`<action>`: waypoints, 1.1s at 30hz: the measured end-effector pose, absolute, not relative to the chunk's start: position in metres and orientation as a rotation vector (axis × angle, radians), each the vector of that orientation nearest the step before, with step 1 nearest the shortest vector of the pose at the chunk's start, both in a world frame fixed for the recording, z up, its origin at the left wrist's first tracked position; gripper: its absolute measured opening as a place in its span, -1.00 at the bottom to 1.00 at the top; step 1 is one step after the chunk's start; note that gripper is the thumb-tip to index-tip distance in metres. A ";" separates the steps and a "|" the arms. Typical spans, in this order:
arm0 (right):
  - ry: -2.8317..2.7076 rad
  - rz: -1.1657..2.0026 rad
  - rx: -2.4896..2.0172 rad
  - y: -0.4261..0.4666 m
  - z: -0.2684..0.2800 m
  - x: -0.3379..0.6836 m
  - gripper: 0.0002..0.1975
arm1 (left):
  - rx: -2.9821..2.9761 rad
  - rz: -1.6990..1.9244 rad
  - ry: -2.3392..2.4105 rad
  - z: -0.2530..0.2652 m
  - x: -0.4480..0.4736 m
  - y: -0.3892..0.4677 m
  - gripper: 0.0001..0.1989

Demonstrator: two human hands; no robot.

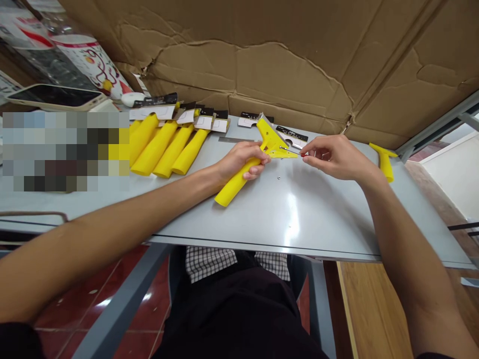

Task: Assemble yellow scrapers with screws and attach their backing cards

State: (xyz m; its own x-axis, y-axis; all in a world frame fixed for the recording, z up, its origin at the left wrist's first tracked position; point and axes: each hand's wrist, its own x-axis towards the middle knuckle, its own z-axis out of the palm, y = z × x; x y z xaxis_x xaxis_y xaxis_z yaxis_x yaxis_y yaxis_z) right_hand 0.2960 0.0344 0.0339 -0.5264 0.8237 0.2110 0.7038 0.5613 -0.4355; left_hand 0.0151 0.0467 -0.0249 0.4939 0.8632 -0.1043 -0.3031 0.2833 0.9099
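My left hand (247,158) is wrapped round the handle of a yellow scraper (234,187), tilted with its wide head up and to the right. A thin metal edge runs along that head. In my right hand (331,157) a small screwdriver (294,151) with a red end is pinched between thumb and fingers. Its thin shaft reaches to the scraper's head near a screw hole; whether the tip sits in a screw is too small to tell. A tiny nut or screw (279,178) lies on the table (262,219) below the head.
Several yellow scrapers (164,149) with black-and-white cards lie at the left. Another yellow piece (385,162) is at the far right. Cards (292,135) and a metal blade (234,140) lie behind my hands. A phone (60,94) and bottles (88,57) stand back left; cardboard (269,65) walls the rear.
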 end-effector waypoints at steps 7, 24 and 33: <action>-2.395 0.390 -1.245 0.031 0.037 0.295 -0.79 | 0.990 0.875 0.683 -0.024 0.015 0.046 -0.80; -2.352 0.204 -1.168 0.031 0.033 0.292 -0.87 | 1.099 0.819 0.788 -0.017 0.017 0.037 -0.82; -2.225 0.070 -1.154 0.015 0.035 0.275 -0.89 | 1.069 0.820 0.787 -0.019 0.017 0.040 -0.79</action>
